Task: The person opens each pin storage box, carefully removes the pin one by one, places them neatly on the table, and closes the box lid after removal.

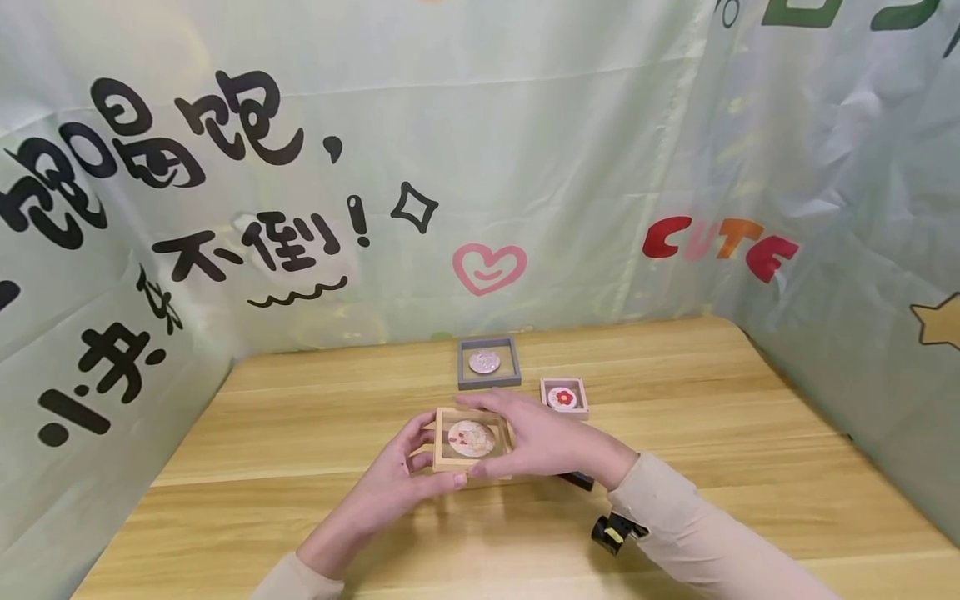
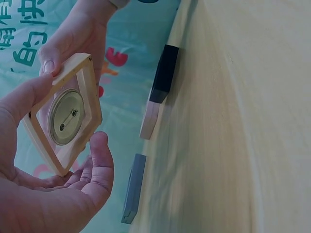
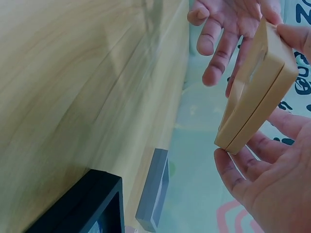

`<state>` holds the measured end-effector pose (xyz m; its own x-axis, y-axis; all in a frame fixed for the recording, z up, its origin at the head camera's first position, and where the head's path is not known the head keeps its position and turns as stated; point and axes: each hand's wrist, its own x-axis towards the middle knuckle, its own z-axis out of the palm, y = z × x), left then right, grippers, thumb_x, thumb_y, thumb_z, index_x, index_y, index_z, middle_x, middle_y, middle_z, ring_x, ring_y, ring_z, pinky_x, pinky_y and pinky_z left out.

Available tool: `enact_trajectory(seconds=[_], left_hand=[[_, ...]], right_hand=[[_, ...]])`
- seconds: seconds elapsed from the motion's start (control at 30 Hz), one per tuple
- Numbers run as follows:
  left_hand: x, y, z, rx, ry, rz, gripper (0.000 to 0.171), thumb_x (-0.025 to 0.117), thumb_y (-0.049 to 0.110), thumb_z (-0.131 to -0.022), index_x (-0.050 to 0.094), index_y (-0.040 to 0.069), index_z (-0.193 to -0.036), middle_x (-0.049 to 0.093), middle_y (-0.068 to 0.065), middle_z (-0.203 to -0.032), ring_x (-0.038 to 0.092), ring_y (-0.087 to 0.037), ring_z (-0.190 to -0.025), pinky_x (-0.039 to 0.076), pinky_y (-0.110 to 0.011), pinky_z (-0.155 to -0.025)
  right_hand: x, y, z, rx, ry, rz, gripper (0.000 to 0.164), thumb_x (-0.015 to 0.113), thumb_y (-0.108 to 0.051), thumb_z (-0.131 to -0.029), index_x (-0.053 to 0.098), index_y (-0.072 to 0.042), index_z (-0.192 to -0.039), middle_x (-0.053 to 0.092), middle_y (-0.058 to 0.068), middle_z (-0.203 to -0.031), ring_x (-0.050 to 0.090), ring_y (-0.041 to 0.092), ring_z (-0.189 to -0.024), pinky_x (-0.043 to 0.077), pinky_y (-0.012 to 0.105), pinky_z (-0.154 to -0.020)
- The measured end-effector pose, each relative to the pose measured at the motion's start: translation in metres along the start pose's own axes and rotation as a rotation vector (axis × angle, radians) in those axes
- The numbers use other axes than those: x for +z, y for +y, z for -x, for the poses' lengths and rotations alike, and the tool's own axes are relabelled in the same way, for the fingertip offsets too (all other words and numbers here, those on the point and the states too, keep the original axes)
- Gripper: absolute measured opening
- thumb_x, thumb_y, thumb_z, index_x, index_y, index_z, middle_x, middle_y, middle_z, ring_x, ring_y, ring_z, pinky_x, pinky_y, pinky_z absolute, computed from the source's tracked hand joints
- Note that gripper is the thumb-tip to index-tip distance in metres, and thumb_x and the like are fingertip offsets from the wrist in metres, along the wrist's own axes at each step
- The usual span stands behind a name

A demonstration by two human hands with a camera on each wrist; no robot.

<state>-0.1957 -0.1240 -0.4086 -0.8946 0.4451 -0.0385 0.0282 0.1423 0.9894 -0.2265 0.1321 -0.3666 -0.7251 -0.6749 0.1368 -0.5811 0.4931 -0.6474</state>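
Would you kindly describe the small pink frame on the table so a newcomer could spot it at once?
On the wooden table, below the pink heart on the cloth wall, lies a grey frame. Just right of it and nearer the viewer is the small pink frame, whose round white badge shows a red flower, unlike the grey frame's pinkish badge.

Left of the left hand (image 1: 408, 471), the table (image 1: 300, 417) offers open passage back to the fabric wall (image 1: 570, 208). Beyond the raised wooden frame (image 1: 457, 463), the grey frame (image 1: 488, 384) obstructs the straight path; a narrow gap separates it from the pink frame (image 1: 567, 413). In the head view, the right hand (image 1: 543, 433) screens most of the black frame (image 1: 577, 480). Table right of the pink frame is unobstructed.
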Motion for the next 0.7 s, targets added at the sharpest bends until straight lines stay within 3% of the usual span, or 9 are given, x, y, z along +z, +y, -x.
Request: enact_trajectory(seconds=[0.37,0.57,0.7], left_hand=[[0.003,0.003,-0.010,-0.044,-0.032,0.008,0.094,0.086,0.021,-0.092,0.027,0.015,-0.165,0.055,-0.018,-0.154,0.062,-0.033,-0.137,0.058,-0.039,-0.105],[0.002,0.004,-0.017,-0.027,-0.053,0.029,0.092,0.085,0.018,-0.092,0.028,0.012,-0.164,0.055,-0.021,-0.152,0.065,-0.029,-0.132,0.060,-0.037,-0.100],[0.003,0.004,-0.023,-0.029,-0.058,0.063,0.091,0.087,0.014,-0.090,0.031,0.016,-0.162,0.055,-0.018,-0.154,0.064,-0.030,-0.133,0.060,-0.039,-0.102]], right_hand=[[-0.004,0.005,0.001,0.026,0.016,0.025,0.087,0.085,-0.044,-0.087,0.049,-0.017,-0.161,0.054,0.007,-0.162,0.051,0.029,-0.149,0.043,0.057,-0.122],[-0.006,0.008,0.001,0.002,0.044,0.019,0.089,0.086,-0.043,-0.085,0.048,-0.015,-0.161,0.054,0.008,-0.162,0.051,0.031,-0.149,0.042,0.061,-0.122],[-0.008,0.010,0.001,-0.009,0.058,0.019,0.089,0.086,-0.041,-0.085,0.048,-0.015,-0.161,0.053,0.008,-0.163,0.050,0.031,-0.149,0.042,0.062,-0.121]])
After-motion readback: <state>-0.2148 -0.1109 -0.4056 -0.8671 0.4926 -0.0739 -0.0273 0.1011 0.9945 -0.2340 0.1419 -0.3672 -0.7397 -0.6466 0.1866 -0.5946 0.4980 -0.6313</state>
